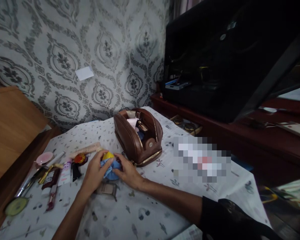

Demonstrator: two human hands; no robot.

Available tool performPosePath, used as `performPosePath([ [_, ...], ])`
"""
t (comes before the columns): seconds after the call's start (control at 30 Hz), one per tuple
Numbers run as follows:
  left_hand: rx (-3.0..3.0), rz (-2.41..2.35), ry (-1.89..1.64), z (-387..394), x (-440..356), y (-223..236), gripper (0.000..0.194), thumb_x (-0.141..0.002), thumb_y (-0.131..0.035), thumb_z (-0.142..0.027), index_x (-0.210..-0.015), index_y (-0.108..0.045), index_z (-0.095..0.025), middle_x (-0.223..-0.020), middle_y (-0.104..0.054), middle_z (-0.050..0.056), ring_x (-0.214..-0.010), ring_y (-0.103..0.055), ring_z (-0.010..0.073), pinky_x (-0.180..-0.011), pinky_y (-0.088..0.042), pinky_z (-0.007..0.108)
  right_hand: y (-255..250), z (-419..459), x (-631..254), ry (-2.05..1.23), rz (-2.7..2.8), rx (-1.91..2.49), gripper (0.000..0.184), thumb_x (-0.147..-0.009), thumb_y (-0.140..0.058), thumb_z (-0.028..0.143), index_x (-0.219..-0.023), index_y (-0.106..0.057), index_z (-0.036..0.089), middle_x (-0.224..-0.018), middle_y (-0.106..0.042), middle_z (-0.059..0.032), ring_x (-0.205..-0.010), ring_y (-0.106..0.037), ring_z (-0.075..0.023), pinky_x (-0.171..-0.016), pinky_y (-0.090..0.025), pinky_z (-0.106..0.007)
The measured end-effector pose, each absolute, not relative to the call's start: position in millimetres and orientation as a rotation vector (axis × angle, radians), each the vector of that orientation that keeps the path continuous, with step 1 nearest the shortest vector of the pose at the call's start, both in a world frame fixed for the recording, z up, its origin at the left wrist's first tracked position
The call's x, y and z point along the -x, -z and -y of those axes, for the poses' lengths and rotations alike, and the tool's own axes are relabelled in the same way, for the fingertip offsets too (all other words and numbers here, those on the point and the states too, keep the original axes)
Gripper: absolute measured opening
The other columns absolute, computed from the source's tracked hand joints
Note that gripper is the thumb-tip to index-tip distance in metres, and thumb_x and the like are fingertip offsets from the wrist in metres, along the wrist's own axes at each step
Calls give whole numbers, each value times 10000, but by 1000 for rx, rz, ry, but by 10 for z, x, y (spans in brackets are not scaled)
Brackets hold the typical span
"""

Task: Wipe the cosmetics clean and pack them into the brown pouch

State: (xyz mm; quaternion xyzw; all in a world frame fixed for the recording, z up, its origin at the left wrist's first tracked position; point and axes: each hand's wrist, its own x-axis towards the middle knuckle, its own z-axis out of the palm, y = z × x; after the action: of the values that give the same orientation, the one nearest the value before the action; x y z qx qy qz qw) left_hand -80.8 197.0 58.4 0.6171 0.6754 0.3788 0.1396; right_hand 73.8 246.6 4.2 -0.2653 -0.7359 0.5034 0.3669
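My left hand (94, 171) and my right hand (130, 172) are closed together around a crumpled blue cloth (112, 174). A small yellow object (108, 155) shows at the top of the cloth, between my fingers; its kind I cannot make out. Just below my hands lies a small flat compact-like case (107, 189), partly covered by them. Behind my right hand stands a brown leather cosmetic bag (126, 138), unzipped, with a pink item (132, 122) and other small items inside. A jar with an amber lid (80, 158) is left of my left hand.
Left on the patterned tablecloth (137, 213) lie a white-and-pink tube (65, 171), a dark red lip-gloss tube (51, 198), a pink round item (44, 158), a green round item (16, 206) and several brushes. A pixelated patch covers the right side. Beyond it stands a large dark screen (205, 63).
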Motion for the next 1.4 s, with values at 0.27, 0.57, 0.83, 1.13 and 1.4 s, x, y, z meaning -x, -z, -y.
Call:
performPosePath([
  [0.27, -1930, -2160, -1036, -1877, 667, -367, 376, -894, -478, -535, -1001, -632, -209, -979, -710, 82, -897, -665, 261, -808, -498, 380, 20, -2518, -770, -1393, 1884, 691, 531, -689, -669, 129, -1210, -576, 175, -1059, -650, -44, -950, -602, -198, -871, -471, -333],
  [0.57, -1854, -2083, -1110, -1831, 687, -355, 365, -914, -460, -502, -832, -642, -197, -708, -633, -7, -645, -578, 162, -633, -438, 263, -94, -2552, -875, -1624, 1886, 575, 655, -623, -837, 345, -1214, -626, 154, -1104, -626, -63, -1019, -581, -218, -929, -459, -351],
  [0.83, -1470, -1850, -1298, -1861, 746, -372, 433, -841, -560, -591, -803, -650, -169, -703, -605, 6, -672, -555, 168, -618, -452, 255, -79, -2543, -854, -2171, 1353, 417, 616, -588, -851, 529, -1072, -686, 186, -932, -654, -2, -856, -599, -154, -805, -472, -286],
  [1.13, -1569, -2006, -1434, -1804, 655, -354, 455, -891, -469, -586, -1067, -614, -192, -1037, -667, 76, -939, -630, 228, -793, -512, 313, 31, -2531, -752, -2388, 850, 353, 603, -571, -890, 412, -1080, -655, 189, -982, -677, -27, -876, -637, -165, -840, -473, -320],
  [1.4, -2101, -1976, -997, -1804, 577, -146, 495, -810, -641, -491, -1209, -579, -204, -1133, -683, 116, -1052, -646, 290, -919, -511, 433, -40, -2530, -786, -2390, 670, 438, 544, -603, -884, 373, -1071, -660, 209, -953, -672, 3, -887, -620, -136, -830, -447, -258],
])
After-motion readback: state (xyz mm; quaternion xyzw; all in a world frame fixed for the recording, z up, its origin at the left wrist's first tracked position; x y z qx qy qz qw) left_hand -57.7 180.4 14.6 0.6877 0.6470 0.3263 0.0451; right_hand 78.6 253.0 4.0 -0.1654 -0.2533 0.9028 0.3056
